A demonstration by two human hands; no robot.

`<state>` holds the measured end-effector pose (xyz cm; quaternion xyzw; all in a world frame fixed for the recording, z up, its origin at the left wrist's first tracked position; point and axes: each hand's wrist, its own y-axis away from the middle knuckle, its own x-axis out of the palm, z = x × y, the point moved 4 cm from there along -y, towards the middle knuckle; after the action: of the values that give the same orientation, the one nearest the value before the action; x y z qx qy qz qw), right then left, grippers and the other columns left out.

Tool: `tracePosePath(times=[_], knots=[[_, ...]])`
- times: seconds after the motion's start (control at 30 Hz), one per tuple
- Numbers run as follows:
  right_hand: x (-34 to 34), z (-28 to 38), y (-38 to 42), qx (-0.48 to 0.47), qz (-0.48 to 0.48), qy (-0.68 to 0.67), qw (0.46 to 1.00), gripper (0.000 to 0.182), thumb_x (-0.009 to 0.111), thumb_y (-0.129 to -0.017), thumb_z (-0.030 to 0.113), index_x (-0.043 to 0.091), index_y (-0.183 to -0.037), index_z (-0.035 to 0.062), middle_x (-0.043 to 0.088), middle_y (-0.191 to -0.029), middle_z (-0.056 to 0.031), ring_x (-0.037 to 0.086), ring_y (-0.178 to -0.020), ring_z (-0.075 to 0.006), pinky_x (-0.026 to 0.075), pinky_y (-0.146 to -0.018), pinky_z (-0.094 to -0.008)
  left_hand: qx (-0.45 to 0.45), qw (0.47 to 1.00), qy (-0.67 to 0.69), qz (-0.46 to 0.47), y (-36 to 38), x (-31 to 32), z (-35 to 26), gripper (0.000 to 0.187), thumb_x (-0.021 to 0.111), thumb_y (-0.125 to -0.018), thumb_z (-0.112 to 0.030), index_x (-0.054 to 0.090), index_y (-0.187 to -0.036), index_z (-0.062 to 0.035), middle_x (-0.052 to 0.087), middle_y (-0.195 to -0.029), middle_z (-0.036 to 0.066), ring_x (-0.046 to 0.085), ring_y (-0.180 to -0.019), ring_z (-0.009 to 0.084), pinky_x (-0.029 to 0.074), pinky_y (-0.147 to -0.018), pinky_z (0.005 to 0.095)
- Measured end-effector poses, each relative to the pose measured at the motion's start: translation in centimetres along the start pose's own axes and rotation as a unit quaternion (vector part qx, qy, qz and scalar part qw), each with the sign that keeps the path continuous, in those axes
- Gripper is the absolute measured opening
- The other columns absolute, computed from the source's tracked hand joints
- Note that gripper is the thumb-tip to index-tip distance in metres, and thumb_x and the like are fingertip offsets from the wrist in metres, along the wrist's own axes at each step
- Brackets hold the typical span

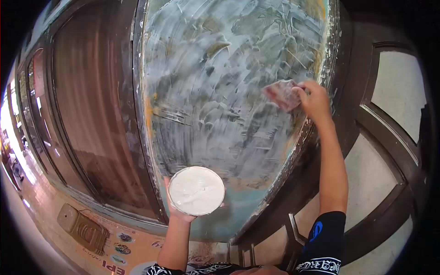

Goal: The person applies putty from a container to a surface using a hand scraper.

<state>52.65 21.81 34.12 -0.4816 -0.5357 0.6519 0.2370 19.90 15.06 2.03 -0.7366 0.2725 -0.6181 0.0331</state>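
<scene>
My left hand [181, 214] supports a round tub of white paste [197, 190] from below and the side, its open top facing me. The paste has a smeared, uneven surface. Up at the right, my right hand [314, 101] pinches a flat, reddish putty spreader [283, 95] smeared with white, slightly blurred. The spreader is at the panel [215, 123]; whether its edge touches, I cannot tell. Streaky white paste covers most of the grey-green panel, with orange-yellow patches along its sides and bare greenish paint at the bottom.
A dark frame with chipped, paint-spotted edges [323, 73] borders the panel. To the left stands a brown glossy door panel [91, 105]; to the right, dark wood framing [389, 119] with pale panes. A brown plastic stool [85, 229] and a printed banner [133, 250] lie low at left.
</scene>
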Motion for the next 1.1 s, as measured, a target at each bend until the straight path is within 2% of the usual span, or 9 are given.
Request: tracePosePath(times=[0.1,0.13,0.3,0.47,0.6,0.7,0.9,0.93,1.1], knots=[[-1.0,1.5,1.2,0.057,0.100,-0.074,0.991,0.018,0.075,-0.086,0.020,0.073,-0.091,0.0035,0.069,-0.089,-0.0158,0.066,-0.088,-0.0340,0.051,-0.078,-0.0404,-0.014,0.997,0.060,0.039,0.9,1.3,0.1,0.104,0.045,-0.084,-0.084,0.034,-0.155,-0.0085,0.034,-0.153,0.034,0.032,-0.133,0.0680,0.036,-0.093,0.0855],[0.3,2.5,2.8,-0.035,0.110,-0.066,0.991,0.013,0.073,-0.087,0.014,0.073,-0.092,0.0016,0.070,-0.088,-0.0123,0.067,-0.083,-0.0280,0.051,-0.078,-0.0369,-0.010,0.998,0.062,0.029,1.3,0.9,0.1,0.105,0.045,-0.084,-0.085,0.035,-0.155,-0.0083,0.034,-0.153,0.034,0.032,-0.133,0.0680,0.035,-0.094,0.0857],[8.0,3.3,10.4,-0.037,0.267,0.037,0.962,0.017,0.075,-0.085,0.028,0.075,-0.091,0.0125,0.068,-0.092,-0.0094,0.066,-0.090,-0.0348,0.051,-0.076,-0.0452,-0.012,0.999,0.038,0.027,2.5,0.5,-0.1,0.105,0.045,-0.083,-0.085,0.035,-0.154,-0.0089,0.034,-0.154,0.033,0.031,-0.133,0.0681,0.034,-0.094,0.0865],[1.0,-1.0,2.5,-0.042,-0.011,0.044,0.998,0.017,0.071,-0.090,0.022,0.070,-0.089,0.0053,0.066,-0.080,-0.0116,0.067,-0.075,-0.0299,0.051,-0.069,-0.0413,-0.026,0.999,0.014,0.041,2.9,1.2,-0.5,0.100,0.039,-0.086,-0.085,0.038,-0.154,-0.0121,0.037,-0.156,0.027,0.037,-0.133,0.0641,0.029,-0.097,0.0872],[-1.1,-0.1,3.3,0.101,0.001,-0.101,0.990,0.018,0.067,-0.096,0.020,0.066,-0.087,0.0035,0.061,-0.069,-0.0048,0.061,-0.065,-0.0167,0.048,-0.063,-0.0328,-0.016,1.000,-0.004,0.023,3.4,0.4,-0.6,0.097,0.037,-0.087,-0.084,0.041,-0.153,-0.0126,0.040,-0.155,0.024,0.041,-0.133,0.0598,0.029,-0.096,0.0878],[2.5,4.4,11.5,0.319,0.153,-0.401,0.845,0.015,0.063,-0.101,0.023,0.062,-0.092,0.0100,0.054,-0.072,0.0072,0.047,-0.060,-0.0047,0.040,-0.057,-0.0227,-0.008,0.999,0.030,-0.009,4.3,-0.2,-0.5,0.093,0.035,-0.089,-0.083,0.045,-0.151,-0.0147,0.043,-0.154,0.020,0.044,-0.133,0.0550,0.030,-0.094,0.0885],[13.7,12.3,28.5,0.442,0.211,-0.695,0.527,0.017,0.055,-0.103,0.011,0.063,-0.114,0.0002,0.071,-0.105,-0.0058,0.068,-0.093,-0.0118,0.054,-0.086,-0.0277,-0.031,0.999,0.013,-0.042,5.6,-3.2,1.0,0.092,0.033,-0.092,-0.080,0.046,-0.149,-0.0101,0.049,-0.150,0.019,0.048,-0.133,0.0496,0.037,-0.103,0.0763],[14.2,13.6,29.6,0.466,0.213,-0.692,0.509,0.019,0.054,-0.104,0.011,0.062,-0.116,-0.0015,0.071,-0.108,-0.0066,0.068,-0.095,-0.0122,0.053,-0.088,-0.0275,-0.040,0.999,0.021,-0.026,6.0,-3.1,1.4,0.092,0.033,-0.093,-0.079,0.046,-0.149,-0.0082,0.051,-0.149,0.019,0.050,-0.134,0.0456,0.038,-0.110,0.0660],[18.0,15.3,34.3,0.444,0.244,-0.676,0.534,0.021,0.053,-0.105,0.010,0.060,-0.120,-0.0027,0.071,-0.109,-0.0072,0.067,-0.094,-0.0106,0.053,-0.086,-0.0271,-0.046,0.996,0.026,-0.072,7.7,-4.5,2.3,0.089,0.035,-0.094,-0.076,0.046,-0.150,-0.0077,0.049,-0.151,0.018,0.049,-0.136,0.0426,0.037,-0.113,0.0603]])
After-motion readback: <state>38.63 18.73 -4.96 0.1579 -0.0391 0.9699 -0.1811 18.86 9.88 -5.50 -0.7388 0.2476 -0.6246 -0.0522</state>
